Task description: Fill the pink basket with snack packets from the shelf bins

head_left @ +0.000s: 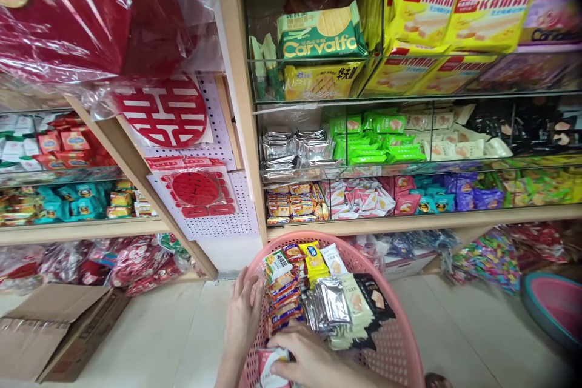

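Observation:
A pink plastic basket (407, 321) with a perforated wall holds small wrapped snacks sorted in rows. My left hand (243, 309) is closed over the basket's left rim. Inside the near part of the basket, my right hand (304, 351) grips white-and-pink snack packets (271, 370), its thumb lying across the top one. Just beyond it are orange-and-blue packets (284, 300), silver packets (334, 301), cream packets (357, 300) and black packets (376, 296). Green-and-white (277, 265), yellow (313, 259) and white (333, 259) packets lie at the basket's far end.
Glass-fronted shelves (409, 170) with sorted snacks rise behind the basket. Red decorations (166, 112) hang on a pegboard at left. An opened cardboard box (50, 321) sits on the floor at left. Bagged goods (488, 257) and a pink-and-teal basin (557, 309) are at right.

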Action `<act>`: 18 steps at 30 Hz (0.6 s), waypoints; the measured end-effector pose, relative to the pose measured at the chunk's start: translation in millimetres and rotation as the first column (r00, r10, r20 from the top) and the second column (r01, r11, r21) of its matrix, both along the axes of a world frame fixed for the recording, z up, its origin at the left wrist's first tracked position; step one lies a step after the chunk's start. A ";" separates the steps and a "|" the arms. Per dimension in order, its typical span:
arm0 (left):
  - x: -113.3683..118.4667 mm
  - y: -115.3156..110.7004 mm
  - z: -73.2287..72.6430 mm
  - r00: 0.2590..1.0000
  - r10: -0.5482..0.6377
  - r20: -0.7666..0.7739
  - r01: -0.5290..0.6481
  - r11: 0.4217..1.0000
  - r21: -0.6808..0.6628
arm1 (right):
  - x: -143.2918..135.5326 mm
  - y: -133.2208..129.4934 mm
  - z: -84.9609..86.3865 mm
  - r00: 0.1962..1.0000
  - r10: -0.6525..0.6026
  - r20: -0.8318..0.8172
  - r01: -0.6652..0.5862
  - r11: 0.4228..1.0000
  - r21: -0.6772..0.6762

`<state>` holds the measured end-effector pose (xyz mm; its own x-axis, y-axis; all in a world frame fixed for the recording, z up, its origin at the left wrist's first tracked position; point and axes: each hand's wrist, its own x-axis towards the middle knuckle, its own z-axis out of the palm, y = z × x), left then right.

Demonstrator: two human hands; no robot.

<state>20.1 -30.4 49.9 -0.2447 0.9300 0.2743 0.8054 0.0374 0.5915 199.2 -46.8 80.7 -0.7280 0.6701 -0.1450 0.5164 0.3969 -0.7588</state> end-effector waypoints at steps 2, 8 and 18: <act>0.3 0.2 0.6 1.000 0.002 -0.002 -0.002 1.000 0.000 | -2.8 -1.3 -7.7 1.000 0.021 0.001 -0.021 0.998 0.063; 0.7 0.7 1.6 1.000 -0.005 -0.006 0.005 1.000 -0.003 | -7.2 -7.0 -22.8 0.998 0.002 0.057 -0.015 0.973 0.229; -1.2 0.9 0.4 1.000 0.006 -0.013 -0.006 1.000 -0.016 | -5.4 -11.9 -60.9 0.996 -0.014 -0.092 0.041 0.954 0.298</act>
